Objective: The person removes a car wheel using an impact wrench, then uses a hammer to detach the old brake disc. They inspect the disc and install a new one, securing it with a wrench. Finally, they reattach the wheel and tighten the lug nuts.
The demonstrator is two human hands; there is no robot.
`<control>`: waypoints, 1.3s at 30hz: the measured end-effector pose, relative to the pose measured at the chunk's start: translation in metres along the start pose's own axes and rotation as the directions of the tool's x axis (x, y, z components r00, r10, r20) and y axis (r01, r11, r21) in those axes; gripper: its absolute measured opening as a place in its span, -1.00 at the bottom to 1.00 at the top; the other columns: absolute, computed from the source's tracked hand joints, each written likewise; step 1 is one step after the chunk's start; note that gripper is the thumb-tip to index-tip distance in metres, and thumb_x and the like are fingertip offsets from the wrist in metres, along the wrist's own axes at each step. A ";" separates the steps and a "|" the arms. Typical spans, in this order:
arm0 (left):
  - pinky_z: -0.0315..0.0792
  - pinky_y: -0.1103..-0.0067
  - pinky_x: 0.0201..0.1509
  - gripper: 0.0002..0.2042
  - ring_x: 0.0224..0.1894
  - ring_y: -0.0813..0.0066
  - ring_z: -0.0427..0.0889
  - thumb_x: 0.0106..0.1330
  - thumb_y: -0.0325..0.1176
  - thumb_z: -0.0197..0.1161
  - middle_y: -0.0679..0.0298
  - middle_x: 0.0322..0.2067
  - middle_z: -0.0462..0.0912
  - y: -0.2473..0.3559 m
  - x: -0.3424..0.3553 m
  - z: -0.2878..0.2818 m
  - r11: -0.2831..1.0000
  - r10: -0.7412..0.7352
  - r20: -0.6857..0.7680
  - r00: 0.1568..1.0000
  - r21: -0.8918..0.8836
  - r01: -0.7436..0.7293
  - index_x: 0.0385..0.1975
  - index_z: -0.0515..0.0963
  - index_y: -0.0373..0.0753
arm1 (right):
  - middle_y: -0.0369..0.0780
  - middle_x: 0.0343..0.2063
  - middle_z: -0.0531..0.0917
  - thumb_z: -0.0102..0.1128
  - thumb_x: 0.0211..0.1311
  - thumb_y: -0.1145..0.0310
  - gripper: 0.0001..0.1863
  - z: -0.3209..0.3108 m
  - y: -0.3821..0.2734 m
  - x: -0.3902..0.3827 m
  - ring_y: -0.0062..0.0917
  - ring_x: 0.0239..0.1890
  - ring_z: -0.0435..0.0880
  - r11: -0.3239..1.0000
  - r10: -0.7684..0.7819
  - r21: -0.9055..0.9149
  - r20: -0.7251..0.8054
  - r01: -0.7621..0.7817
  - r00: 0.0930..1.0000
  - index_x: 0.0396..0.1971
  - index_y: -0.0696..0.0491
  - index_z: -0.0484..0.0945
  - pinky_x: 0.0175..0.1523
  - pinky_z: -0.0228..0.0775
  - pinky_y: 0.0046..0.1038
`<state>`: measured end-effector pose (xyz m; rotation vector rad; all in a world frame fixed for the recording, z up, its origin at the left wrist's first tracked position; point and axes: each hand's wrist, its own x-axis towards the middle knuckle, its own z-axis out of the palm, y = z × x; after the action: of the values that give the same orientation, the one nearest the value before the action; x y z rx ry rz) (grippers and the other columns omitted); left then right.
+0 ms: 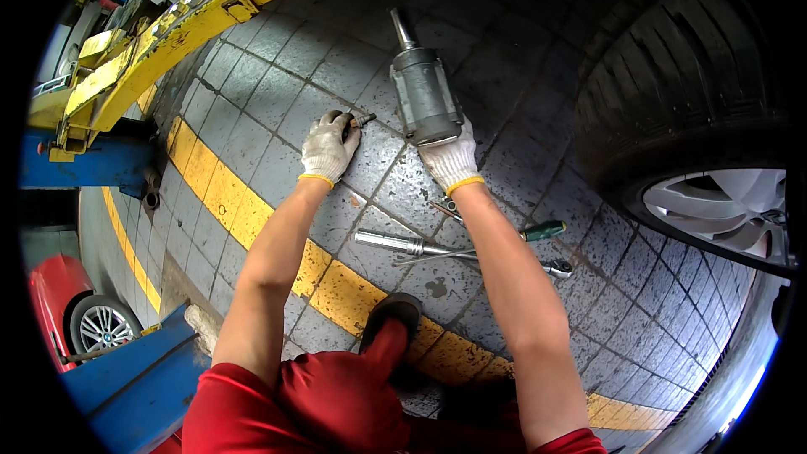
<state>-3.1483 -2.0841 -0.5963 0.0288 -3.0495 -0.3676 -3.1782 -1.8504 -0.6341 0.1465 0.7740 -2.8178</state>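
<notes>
My right hand (452,156), in a white knit glove with a yellow cuff, grips a grey impact wrench (427,94) from its rear end. The tool's long metal shaft points away from me, and its body hides most of my fingers. On the left, my gloved left hand (329,148) is closed, low over the floor tiles. A small dark metal piece (363,120) sticks out between its thumb and fingers; its exact kind is too small to tell. Below my right wrist lie a chrome torque wrench (388,241), a green-handled screwdriver (545,230) and a small spanner (452,205), partly behind my forearm.
A large tyre (681,92) with a silver rim (731,202) stands close on the right. A yellow lift arm (168,42) reaches across the upper left above blue lift parts (84,160). A red car (63,298) is at far left. A yellow line (220,193) crosses the tiled floor.
</notes>
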 end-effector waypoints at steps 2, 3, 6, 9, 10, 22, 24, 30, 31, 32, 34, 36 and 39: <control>0.50 0.22 0.39 -0.51 0.31 -0.04 0.58 0.39 -0.04 0.34 0.09 0.35 0.56 0.002 -0.003 -0.007 0.999 -0.035 0.065 0.997 0.033 0.033 0.24 0.64 -0.16 | -0.13 0.15 0.72 0.06 0.61 0.11 -0.60 0.016 -0.014 -0.014 -0.24 0.20 0.70 0.533 -0.218 -0.825 0.081 0.188 0.973 0.22 0.03 0.56 0.34 0.55 -0.14; 0.47 0.23 0.42 -0.47 0.34 -0.04 0.56 0.38 -0.03 0.34 0.08 0.38 0.52 0.000 -0.005 -0.010 0.999 -0.039 0.087 0.995 0.037 0.035 0.27 0.62 -0.17 | -0.12 0.19 0.70 0.11 0.57 0.07 -0.56 0.026 -0.024 -0.023 -0.23 0.23 0.69 0.296 -0.206 -0.941 0.104 0.164 0.973 0.25 0.03 0.54 0.35 0.54 -0.16; 0.43 0.21 0.46 -0.38 0.41 -0.07 0.50 0.36 0.01 0.36 0.01 0.47 0.43 -0.002 -0.012 -0.021 0.998 -0.031 0.109 0.994 0.066 0.023 0.34 0.56 -0.21 | -0.04 0.29 0.62 0.24 0.44 -0.06 -0.36 0.090 -0.083 -0.065 -0.13 0.31 0.62 -0.025 -0.052 -1.000 0.011 0.010 0.999 0.35 0.04 0.46 0.40 0.49 -0.19; 0.44 0.18 0.44 -0.36 0.38 -0.13 0.52 0.35 0.02 0.38 -0.05 0.48 0.39 0.008 -0.020 -0.029 0.997 0.030 0.072 0.997 0.069 -0.035 0.34 0.55 -0.22 | 0.08 0.37 0.52 0.35 0.29 -0.11 -0.15 0.083 -0.131 -0.099 0.00 0.39 0.53 -0.192 0.033 -0.981 0.014 0.020 0.999 0.46 0.07 0.38 0.45 0.42 -0.15; 0.49 0.17 0.38 -0.40 0.31 -0.15 0.57 0.35 0.00 0.40 -0.06 0.43 0.45 0.012 -0.024 -0.032 0.989 0.059 0.016 0.998 0.138 -0.060 0.29 0.59 -0.24 | 0.08 0.38 0.52 0.37 0.28 -0.09 -0.13 0.072 -0.146 -0.115 0.01 0.39 0.53 -0.204 0.079 -0.977 0.043 0.058 0.996 0.47 0.08 0.37 0.45 0.42 -0.15; 0.47 0.05 0.38 -0.17 0.31 -0.21 0.51 0.04 0.18 0.62 -0.29 0.19 0.52 0.176 -0.137 -0.022 0.823 0.568 0.451 0.689 -0.290 -0.488 0.11 0.58 -0.44 | 0.19 0.50 0.33 0.20 0.38 -0.24 0.02 -0.100 -0.235 -0.292 -0.02 0.56 0.32 -0.574 -0.070 -0.692 -0.492 -0.439 0.868 0.55 0.26 0.21 0.61 0.16 -0.17; 0.36 0.05 0.46 0.04 0.33 -0.24 0.46 -0.07 0.43 0.52 -0.25 0.23 0.48 0.174 -0.132 0.039 0.744 0.659 0.339 0.671 -0.167 -0.647 0.17 0.53 -0.47 | 0.15 0.53 0.31 0.35 0.35 -0.06 -0.02 -0.152 -0.223 -0.308 -0.02 0.54 0.34 -0.292 -0.117 -0.832 -0.459 -0.472 0.881 0.56 0.24 0.19 0.62 0.15 -0.21; 0.03 -0.31 0.54 -0.25 0.52 -0.20 0.25 0.00 0.27 0.51 0.11 0.33 0.50 0.239 -0.137 0.042 0.591 0.793 0.365 0.487 -0.268 -0.761 0.26 0.66 0.11 | 0.15 0.54 0.27 0.35 0.44 0.05 -0.08 -0.219 -0.255 -0.333 -0.04 0.60 0.23 -0.434 -0.330 -0.747 -0.388 -0.503 0.861 0.57 0.28 0.15 0.66 0.05 -0.27; 0.21 -0.20 0.48 -0.35 0.43 -0.14 0.37 0.06 0.19 0.50 0.18 0.20 0.59 0.236 -0.135 0.041 0.519 0.853 0.252 0.458 -0.310 -0.797 0.15 0.68 0.03 | 0.15 0.55 0.27 0.32 0.46 0.04 -0.09 -0.211 -0.258 -0.322 -0.04 0.60 0.22 -0.428 -0.292 -0.722 -0.458 -0.543 0.839 0.56 0.30 0.16 0.66 0.05 -0.27; 0.26 -0.14 0.46 -0.39 0.39 -0.11 0.41 0.07 0.15 0.51 0.19 0.16 0.61 0.225 -0.135 0.049 0.507 0.862 0.189 0.470 -0.321 -0.800 0.12 0.68 0.00 | 0.15 0.55 0.27 0.30 0.48 0.04 -0.11 -0.205 -0.256 -0.312 -0.05 0.60 0.22 -0.423 -0.261 -0.746 -0.444 -0.515 0.857 0.55 0.31 0.17 0.66 0.04 -0.28; 0.37 -0.02 0.40 -0.45 0.30 -0.06 0.49 0.08 0.06 0.52 0.21 0.07 0.64 0.193 -0.133 0.067 0.476 0.874 0.073 0.481 -0.333 -0.814 0.07 0.67 -0.04 | 0.15 0.55 0.27 0.27 0.50 0.03 -0.13 -0.195 -0.238 -0.292 -0.07 0.60 0.22 -0.394 -0.198 -0.795 -0.417 -0.462 0.887 0.54 0.33 0.19 0.66 0.04 -0.29; 0.48 0.11 0.32 -0.47 0.22 -0.03 0.54 0.09 -0.10 0.57 0.18 0.08 0.62 0.171 -0.120 0.050 0.427 0.897 0.053 0.438 -0.358 -0.830 0.05 0.63 -0.17 | 0.15 0.54 0.28 0.27 0.49 0.01 -0.13 -0.183 -0.218 -0.276 -0.07 0.60 0.23 -0.420 -0.163 -0.827 -0.336 -0.374 0.927 0.54 0.29 0.21 0.65 0.05 -0.28; 0.53 0.15 0.27 -0.49 0.21 -0.03 0.54 0.08 -0.11 0.56 0.16 0.08 0.62 0.128 -0.112 0.031 0.448 0.894 0.117 0.433 -0.291 -0.845 -0.01 0.61 -0.21 | 0.23 0.48 0.34 0.32 0.44 -0.06 -0.09 -0.136 -0.180 -0.257 0.06 0.55 0.28 -0.424 -0.114 -0.799 -0.420 -0.426 0.900 0.52 0.29 0.25 0.62 0.12 -0.22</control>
<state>-3.0400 -1.9497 -0.6039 -1.6824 -2.6750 -0.5703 -2.9646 -1.5831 -0.6230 0.3695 2.6257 -0.6897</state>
